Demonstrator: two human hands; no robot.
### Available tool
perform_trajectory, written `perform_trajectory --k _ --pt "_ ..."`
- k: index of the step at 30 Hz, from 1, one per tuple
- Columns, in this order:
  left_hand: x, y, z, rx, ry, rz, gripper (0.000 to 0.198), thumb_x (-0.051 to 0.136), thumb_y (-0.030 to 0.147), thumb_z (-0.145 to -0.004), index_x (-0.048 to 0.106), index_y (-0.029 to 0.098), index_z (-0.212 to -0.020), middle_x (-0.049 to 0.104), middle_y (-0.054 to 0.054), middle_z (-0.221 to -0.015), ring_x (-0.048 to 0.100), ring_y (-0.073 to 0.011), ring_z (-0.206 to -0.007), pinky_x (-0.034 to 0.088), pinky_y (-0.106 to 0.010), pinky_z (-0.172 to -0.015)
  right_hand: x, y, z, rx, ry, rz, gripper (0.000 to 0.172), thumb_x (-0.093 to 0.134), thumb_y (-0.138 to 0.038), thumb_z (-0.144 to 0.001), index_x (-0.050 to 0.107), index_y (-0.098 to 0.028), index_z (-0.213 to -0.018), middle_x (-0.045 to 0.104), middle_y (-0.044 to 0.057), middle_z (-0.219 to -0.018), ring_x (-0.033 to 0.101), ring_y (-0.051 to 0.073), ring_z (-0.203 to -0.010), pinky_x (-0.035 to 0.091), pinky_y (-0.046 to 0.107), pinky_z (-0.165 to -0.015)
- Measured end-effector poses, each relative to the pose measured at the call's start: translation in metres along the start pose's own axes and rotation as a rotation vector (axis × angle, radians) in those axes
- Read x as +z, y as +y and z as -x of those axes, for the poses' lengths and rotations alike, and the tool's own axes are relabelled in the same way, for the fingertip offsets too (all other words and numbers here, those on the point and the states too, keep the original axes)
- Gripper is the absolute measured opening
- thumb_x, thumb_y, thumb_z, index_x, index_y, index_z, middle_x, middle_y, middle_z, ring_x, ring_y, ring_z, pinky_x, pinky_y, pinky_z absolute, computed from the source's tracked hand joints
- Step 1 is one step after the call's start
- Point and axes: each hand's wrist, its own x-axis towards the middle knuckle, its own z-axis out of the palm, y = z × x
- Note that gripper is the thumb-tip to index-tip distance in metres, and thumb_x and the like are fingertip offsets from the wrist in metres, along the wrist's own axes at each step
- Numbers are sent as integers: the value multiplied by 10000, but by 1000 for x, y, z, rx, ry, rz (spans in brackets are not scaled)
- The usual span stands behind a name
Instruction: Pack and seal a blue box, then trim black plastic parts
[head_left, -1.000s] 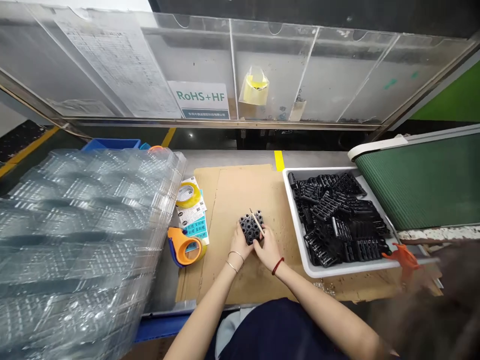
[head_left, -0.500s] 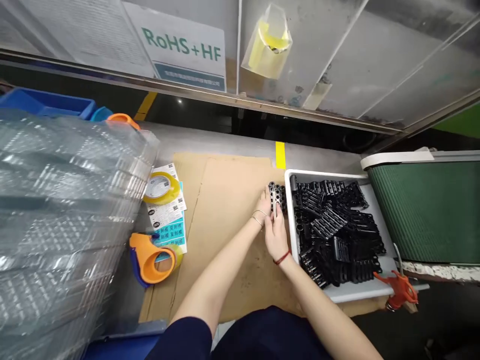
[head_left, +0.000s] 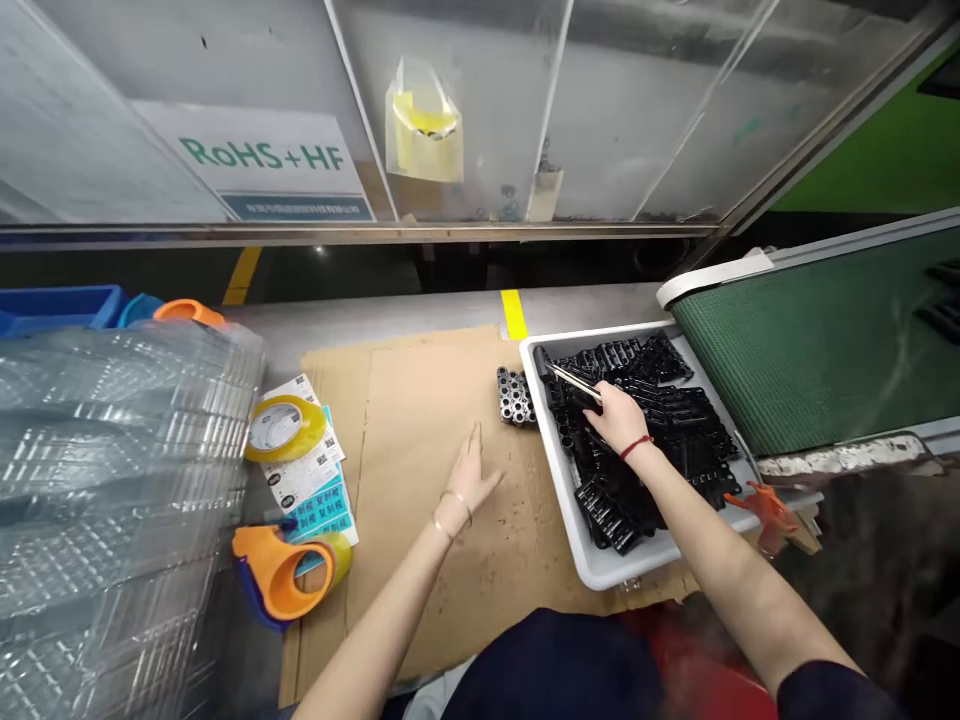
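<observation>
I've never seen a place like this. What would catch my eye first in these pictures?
A tall stack of clear plastic trays fills the left side. Right of centre, a white tub heaped with black moulded parts sits beside a green conveyor belt. The person's right hand reaches into the tub with a thin stick, while the open left hand stays over brown cardboard.

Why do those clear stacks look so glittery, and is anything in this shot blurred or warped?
Head view: the stacked clear plastic trays scatter streaks of glare; the black moulded parts near the right hand stay sharp; a red patch at the bottom edge is too blurred to identify; wide-angle bending slants the frame's edges.
</observation>
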Motion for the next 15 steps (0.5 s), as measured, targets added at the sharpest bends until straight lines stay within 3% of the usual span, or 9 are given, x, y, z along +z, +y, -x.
perform_trajectory --k 2,5,7,9,12,15 --pt "2 6 40 56 18 -14 853 617 309 -859 168 175 -1572 417 -231 -1536 507 -352 -1366 463 -552 -1097 -12 -11 15 6 48 -18 260 625 -227 -688 372 -271 -644 540 11 -656 576 250 -698 520 473 -815" --pt "6 30 84 234 177 -148 906 638 336 -856 123 181 -1584 369 -237 -1570 370 -399 -1453 412 -592 -1128 -26 -39 68 -17 79 -83 242 619 -342 -766 401 -263 -697 603 39 -749 595 230 -718 528 407 -748" --pt "7 56 100 347 315 -260 926 674 329 -839 132 201 -1579 378 -227 -1568 329 -419 -1469 332 -648 -1154 -29 -60 112 -51 6 -200 291 636 -405 -792 397 -260 -710 627 28 -770 606 196 -706 536 344 -709" --pt "4 81 110 426 386 -268 781 656 283 -847 264 230 -1520 511 -188 -1467 441 -392 -1404 304 -671 -1152 -29 -77 153 -24 -171 -489 405 685 -452 -796 341 -261 -699 625 15 -772 602 174 -689 531 312 -679" --pt "-1 101 126 442 307 -79 523 643 257 -823 457 229 -1311 678 -107 -1153 672 -286 -1089 516 -523 -1003 -32 -84 192 36 -392 -766 443 555 -592 -914 381 -243 -702 599 14 -750 589 172 -728 509 323 -734" --pt "-4 95 154 283 170 98 518 689 326 -786 470 217 -1243 687 -97 -1089 697 -256 -985 581 -429 -877 -39 -72 206 64 -510 -791 549 328 -645 -1000 492 -213 -703 547 8 -665 538 163 -679 467 326 -722"
